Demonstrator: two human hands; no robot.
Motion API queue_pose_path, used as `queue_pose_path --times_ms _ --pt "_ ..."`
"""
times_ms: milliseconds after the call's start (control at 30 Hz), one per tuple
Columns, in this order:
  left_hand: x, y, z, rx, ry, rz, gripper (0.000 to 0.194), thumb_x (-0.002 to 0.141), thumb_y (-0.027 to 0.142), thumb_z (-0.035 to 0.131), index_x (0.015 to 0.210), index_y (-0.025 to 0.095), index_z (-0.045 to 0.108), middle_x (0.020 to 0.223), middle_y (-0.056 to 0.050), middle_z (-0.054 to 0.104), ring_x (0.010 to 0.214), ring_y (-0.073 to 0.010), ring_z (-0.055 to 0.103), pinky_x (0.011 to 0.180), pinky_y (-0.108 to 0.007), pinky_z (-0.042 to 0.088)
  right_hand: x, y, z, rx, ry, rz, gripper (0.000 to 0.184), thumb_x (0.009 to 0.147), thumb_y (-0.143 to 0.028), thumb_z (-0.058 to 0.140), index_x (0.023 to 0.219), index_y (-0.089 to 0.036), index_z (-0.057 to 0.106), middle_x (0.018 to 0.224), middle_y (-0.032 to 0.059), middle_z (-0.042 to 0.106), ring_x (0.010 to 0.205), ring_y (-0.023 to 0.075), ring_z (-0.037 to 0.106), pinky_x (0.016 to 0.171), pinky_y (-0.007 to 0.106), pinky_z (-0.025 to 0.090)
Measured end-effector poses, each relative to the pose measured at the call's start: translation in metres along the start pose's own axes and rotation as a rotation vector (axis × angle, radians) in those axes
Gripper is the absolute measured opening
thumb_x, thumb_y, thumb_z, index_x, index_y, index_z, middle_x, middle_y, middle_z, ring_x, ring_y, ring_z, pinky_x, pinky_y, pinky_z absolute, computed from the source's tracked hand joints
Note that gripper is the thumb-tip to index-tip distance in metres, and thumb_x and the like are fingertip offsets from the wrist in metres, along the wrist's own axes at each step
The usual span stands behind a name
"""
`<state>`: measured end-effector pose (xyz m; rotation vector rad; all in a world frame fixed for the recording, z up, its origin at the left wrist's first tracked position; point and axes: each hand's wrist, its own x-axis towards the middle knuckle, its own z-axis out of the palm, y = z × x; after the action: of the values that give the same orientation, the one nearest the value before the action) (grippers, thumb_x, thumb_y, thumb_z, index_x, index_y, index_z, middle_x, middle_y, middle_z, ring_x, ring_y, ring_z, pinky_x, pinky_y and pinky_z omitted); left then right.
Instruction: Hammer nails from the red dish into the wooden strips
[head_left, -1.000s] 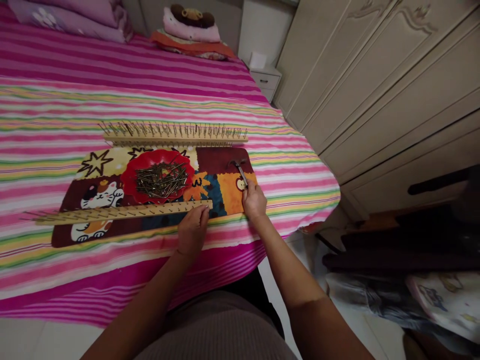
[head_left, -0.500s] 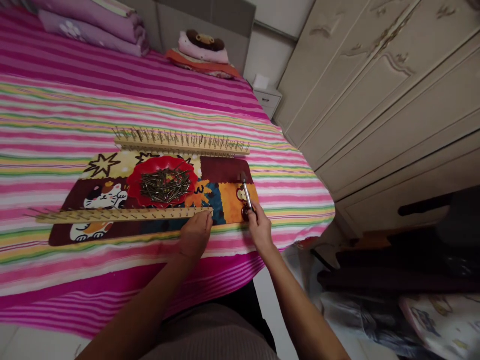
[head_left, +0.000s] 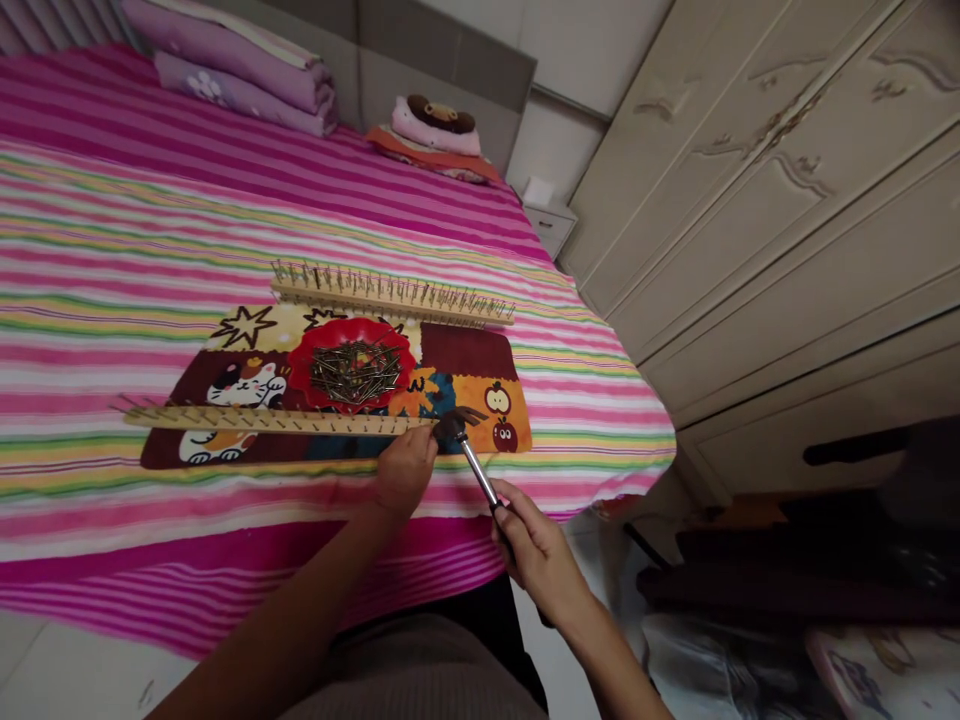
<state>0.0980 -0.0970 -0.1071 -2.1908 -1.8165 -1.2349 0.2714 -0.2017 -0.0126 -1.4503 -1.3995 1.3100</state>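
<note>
My right hand (head_left: 536, 550) is wrapped around the dark grip of a claw hammer (head_left: 478, 468) with a shiny metal shaft. The hammer's head is by the right end of the near wooden strip (head_left: 262, 422), close to my left fingers. My left hand (head_left: 407, 465) is closed in a pinch at that same end; whatever its fingertips hold is hidden. A row of nails stands in this strip, some leaning. Just behind it sits a red scalloped bowl (head_left: 298, 372) heaped with loose nails (head_left: 356, 370). A second wooden strip (head_left: 397, 304), bristling with nails, lies farther back.
A patchwork-print mat (head_left: 469, 348) lies under the bowl and near strip on a bed with a striped cover (head_left: 600, 400). Folded purple bedding (head_left: 247, 90) and a small pillow stack (head_left: 435, 135) are at the back. A cream wardrobe (head_left: 735, 220) stands to the right.
My right hand has moved nearer to me and swung the hammer, so its head is now beside my left hand. My left hand stays at the strip's end. The camera view has shifted slightly.
</note>
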Motion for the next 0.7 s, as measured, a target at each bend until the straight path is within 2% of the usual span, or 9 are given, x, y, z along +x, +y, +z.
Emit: queue_pose_path --times_ms 100,200,267,333,400,500,633,700 --pt "0.000 0.000 -0.001 -0.002 0.003 0.015 0.021 0.090 0.022 0.042 0.085 0.018 0.063 0.076 -0.006 0.068 0.071 -0.0177 0.062 0.067 -0.027 0.044 -0.004 -0.004 0.000 -0.158 0.009 -0.087 0.042 0.092 -0.038 0.044 0.127 -0.021 0.058 0.063 -0.0029 0.052 0.053 0.0099 0.046 0.052 0.021 0.042" --pt "0.000 0.001 0.000 -0.025 0.007 0.009 0.025 0.091 0.024 0.040 0.085 0.019 0.063 0.077 -0.006 0.068 0.073 -0.0173 0.063 0.069 -0.027 0.045 -0.009 -0.016 0.000 -0.259 0.115 -0.184 0.040 0.092 -0.035 0.044 0.128 -0.023 0.058 0.081 0.0027 0.066 0.075 0.0152 0.061 0.070 0.027 0.051" --pt "0.000 0.001 0.001 -0.034 0.010 0.005 0.026 0.092 0.025 0.039 0.087 0.020 0.064 0.080 -0.006 0.069 0.075 -0.0165 0.063 0.072 -0.026 0.046 -0.009 -0.023 0.001 -0.307 0.212 -0.257 0.040 0.092 -0.034 0.045 0.129 -0.024 0.058 0.102 0.0065 0.068 0.095 0.0187 0.063 0.084 0.032 0.051" --pt "0.000 0.002 0.001 -0.023 0.009 0.003 0.027 0.093 0.025 0.038 0.087 0.020 0.064 0.080 -0.005 0.069 0.076 -0.0160 0.063 0.073 -0.026 0.046 -0.005 -0.024 0.000 -0.345 0.230 -0.303 0.040 0.091 -0.032 0.045 0.128 -0.024 0.059 0.113 0.0080 0.067 0.106 0.0204 0.062 0.091 0.034 0.049" --pt "-0.001 0.002 0.001 -0.003 -0.001 0.003 0.027 0.092 0.025 0.038 0.085 0.020 0.064 0.077 -0.005 0.069 0.073 -0.0162 0.063 0.071 -0.026 0.046 -0.001 -0.020 0.000 -0.361 0.161 -0.288 0.039 0.091 -0.031 0.044 0.126 -0.022 0.060 0.108 0.0075 0.069 0.104 0.0202 0.063 0.090 0.033 0.050" --pt "-0.001 0.001 0.001 -0.006 0.015 0.021 0.026 0.092 0.024 0.039 0.086 0.019 0.064 0.076 -0.005 0.068 0.072 -0.0167 0.062 0.068 -0.026 0.045 0.002 -0.013 -0.001 -0.355 0.105 -0.230 0.039 0.092 -0.032 0.044 0.126 -0.022 0.060 0.093 0.0050 0.070 0.087 0.0177 0.066 0.078 0.029 0.054" --pt "0.000 0.000 0.002 -0.019 0.043 0.025 0.026 0.093 0.024 0.039 0.084 0.020 0.063 0.078 -0.005 0.068 0.072 -0.0159 0.062 0.069 -0.026 0.045 0.005 -0.009 -0.004 -0.347 0.258 -0.246 0.041 0.091 -0.035 0.046 0.128 -0.023 0.058 0.096 0.0055 0.069 0.079 0.0164 0.065 0.071 0.027 0.052" --pt "-0.001 -0.001 0.002 -0.023 0.032 0.014 0.027 0.094 0.025 0.038 0.083 0.020 0.063 0.078 -0.005 0.068 0.073 -0.0156 0.062 0.070 -0.026 0.046 0.015 -0.005 -0.009 -0.343 0.317 -0.219 0.043 0.091 -0.037 0.044 0.128 -0.021 0.058 0.091 0.0057 0.069 0.072 0.0162 0.063 0.064 0.027 0.052"
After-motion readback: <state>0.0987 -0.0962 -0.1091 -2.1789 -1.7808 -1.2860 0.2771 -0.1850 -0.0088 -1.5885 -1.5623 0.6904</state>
